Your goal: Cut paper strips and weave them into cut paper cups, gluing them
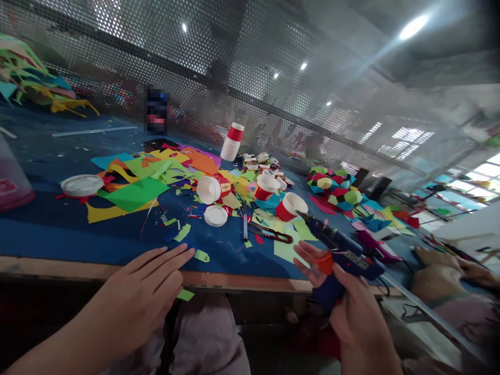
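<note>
My left hand [154, 291] is at the front edge of the table, palm down, fingers stretched out and holding nothing visible. Just past its fingertips lies a small light-green paper piece [202, 255], and another green scrap [185, 295] shows below the table edge. My right hand [357, 304] is wrapped around the handle of a dark blue hot glue gun [351, 255] with an orange trigger [324, 263]. Its nozzle points up and left, towards a red and white paper cup [291, 207]. Near the cup lie dark thread snips [275, 234] and a pen-like stick [245, 221].
Coloured paper scraps [135, 194] cover the middle of the blue table [42, 234]. Around them are a tipped cup [210, 189], a cup stack [232, 143], a white lid [215, 216] and patterned paper balls [344, 198]. Another person's arm [437, 273] rests at right.
</note>
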### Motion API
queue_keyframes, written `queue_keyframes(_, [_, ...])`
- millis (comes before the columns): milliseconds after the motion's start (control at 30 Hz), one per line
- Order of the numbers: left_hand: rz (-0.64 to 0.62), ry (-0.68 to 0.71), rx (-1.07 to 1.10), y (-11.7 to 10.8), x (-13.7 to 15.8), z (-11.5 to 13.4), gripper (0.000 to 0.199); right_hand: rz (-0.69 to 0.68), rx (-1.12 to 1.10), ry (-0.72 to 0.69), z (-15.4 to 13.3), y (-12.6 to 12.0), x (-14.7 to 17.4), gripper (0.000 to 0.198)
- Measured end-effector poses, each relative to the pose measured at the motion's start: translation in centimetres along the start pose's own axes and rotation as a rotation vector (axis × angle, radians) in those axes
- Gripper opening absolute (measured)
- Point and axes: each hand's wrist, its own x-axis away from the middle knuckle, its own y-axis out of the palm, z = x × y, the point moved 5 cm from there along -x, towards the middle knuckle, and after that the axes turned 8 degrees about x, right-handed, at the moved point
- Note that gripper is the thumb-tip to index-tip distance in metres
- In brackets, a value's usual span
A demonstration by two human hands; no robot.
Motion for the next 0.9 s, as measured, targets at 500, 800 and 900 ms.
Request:
queue_keyframes(500, [0.048,0.065,-0.148,-1.2,3.6,-1.9,0.033,0.024,-0.191,-0.069,-2.8,2.6,0.1,0.017])
queue_keyframes(800, [0.114,0.231,-0.113,-1.1,5.8,-2.7,0.024,0.129,-0.155,-0.055,-1.0,-0.5,0.9,0.014])
queue_keyframes(900, [0.184,0.166,-0.092,-1.8,6.6,-3.2,0.028,0.144,-0.153,-0.056,-0.7,-0.7,1.0,0.014])
